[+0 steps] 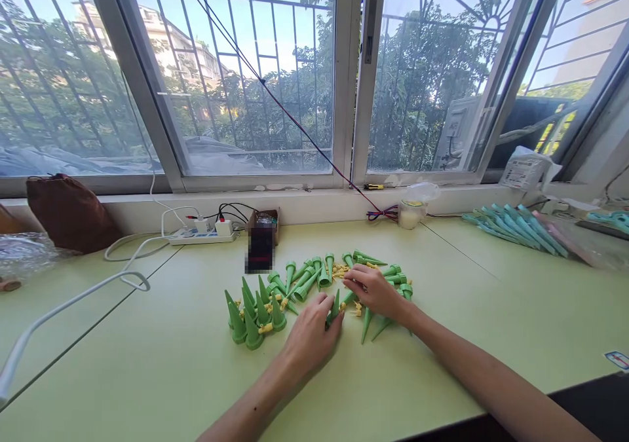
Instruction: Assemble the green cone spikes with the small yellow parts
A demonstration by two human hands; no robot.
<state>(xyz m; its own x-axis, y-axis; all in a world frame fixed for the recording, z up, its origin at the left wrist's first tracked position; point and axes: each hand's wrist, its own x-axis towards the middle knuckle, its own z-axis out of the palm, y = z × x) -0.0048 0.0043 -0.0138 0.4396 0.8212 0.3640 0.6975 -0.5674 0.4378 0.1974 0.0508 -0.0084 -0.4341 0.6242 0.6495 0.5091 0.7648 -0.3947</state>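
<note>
My left hand (314,331) is closed around a green plastic cone-shaped spike (335,306), its point turned up. Just to the right and a little farther off, my right hand (374,290) has its fingers bent together over the small yellow plastic valves (339,270); what lies between its fingertips is hidden. On the left, several green spikes (253,332) stand upright on their wide ends, some with yellow valves at their sides. More green spikes (304,285) lie in an arc behind and to the right of my hands.
The pale green table (162,363) carries a power strip (204,234) with white cables, a small box (278,222), a partly blurred dark device (260,249), a jar (411,213), a brown bag (69,213) and light blue strips (521,229). Windows stand behind.
</note>
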